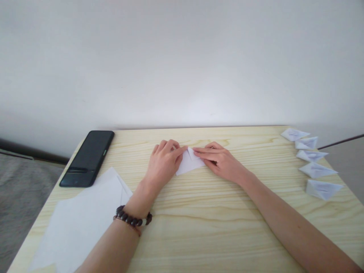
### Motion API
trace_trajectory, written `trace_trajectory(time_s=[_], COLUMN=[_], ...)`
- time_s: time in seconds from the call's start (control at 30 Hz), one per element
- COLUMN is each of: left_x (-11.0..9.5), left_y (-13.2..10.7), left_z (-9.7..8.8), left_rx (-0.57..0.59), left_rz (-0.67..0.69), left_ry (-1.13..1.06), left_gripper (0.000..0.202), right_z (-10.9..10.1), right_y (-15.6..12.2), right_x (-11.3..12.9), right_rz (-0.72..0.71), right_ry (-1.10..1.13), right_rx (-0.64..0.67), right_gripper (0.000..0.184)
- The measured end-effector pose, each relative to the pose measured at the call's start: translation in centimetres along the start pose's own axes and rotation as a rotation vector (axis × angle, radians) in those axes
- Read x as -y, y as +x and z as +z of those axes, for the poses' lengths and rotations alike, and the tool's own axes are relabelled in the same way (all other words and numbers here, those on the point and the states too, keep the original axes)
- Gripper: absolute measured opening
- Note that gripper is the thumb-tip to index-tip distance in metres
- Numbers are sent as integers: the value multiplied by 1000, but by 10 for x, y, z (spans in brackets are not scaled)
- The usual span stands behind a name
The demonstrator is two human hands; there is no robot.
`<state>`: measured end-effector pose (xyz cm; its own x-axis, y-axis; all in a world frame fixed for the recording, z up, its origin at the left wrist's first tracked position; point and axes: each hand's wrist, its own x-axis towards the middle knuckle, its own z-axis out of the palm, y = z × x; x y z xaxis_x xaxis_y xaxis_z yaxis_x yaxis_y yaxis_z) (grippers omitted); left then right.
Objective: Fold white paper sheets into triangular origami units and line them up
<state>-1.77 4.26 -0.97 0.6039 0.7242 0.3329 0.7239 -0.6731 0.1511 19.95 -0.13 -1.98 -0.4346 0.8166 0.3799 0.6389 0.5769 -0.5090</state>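
Note:
A small folded sheet of white paper (pixel 187 165) lies on the wooden table between my hands, its upper part creased into a point. My left hand (pixel 165 159) grips its left side, with the index fingertip near the peak and the other fingers curled. From the right, my right hand (pixel 217 159) pinches the folded flap near the same peak, fingers pressed together. The fingers cover parts of both side edges of the paper. A dark bead bracelet circles my left wrist.
Several folded white paper boats (pixel 318 170) stand in a row along the table's right edge. Loose white paper sheets (pixel 82 216) lie at the left, partly under my left forearm. A black phone (pixel 88 157) rests at the back left. A white wall (pixel 182 64) rises behind the table (pixel 216 223).

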Motion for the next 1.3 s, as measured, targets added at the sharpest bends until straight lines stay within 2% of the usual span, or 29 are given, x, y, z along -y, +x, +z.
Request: trace_trajectory(time_s=[0.3,0.53,0.7,0.97,1.1,1.3], left_x=[-2,-12,-14,-16,-19,-21], left_y=[0,-1,0,1,1,1], left_z=[0,-1,2,0,0,-1], left_rx=[18,5,19,49,29,40], left_rz=[1,-85,-139,-167,-182,-225], left_ry=[1,-20,-18,-38,5,19], left_gripper=[30,26,28,26,26,25], right_z=[0,2,4,2,2,-1], right_y=[-1,0,1,2,3,2], right_x=[-1,1,4,7,9,9], right_rz=[-29,-73,-102,9,33,-52], right_ry=[-32,-109,-115,-159,-293,-413], right_rx=[11,15,-53,4,-42,-151], right_gripper=[39,35,35,41,41,29])
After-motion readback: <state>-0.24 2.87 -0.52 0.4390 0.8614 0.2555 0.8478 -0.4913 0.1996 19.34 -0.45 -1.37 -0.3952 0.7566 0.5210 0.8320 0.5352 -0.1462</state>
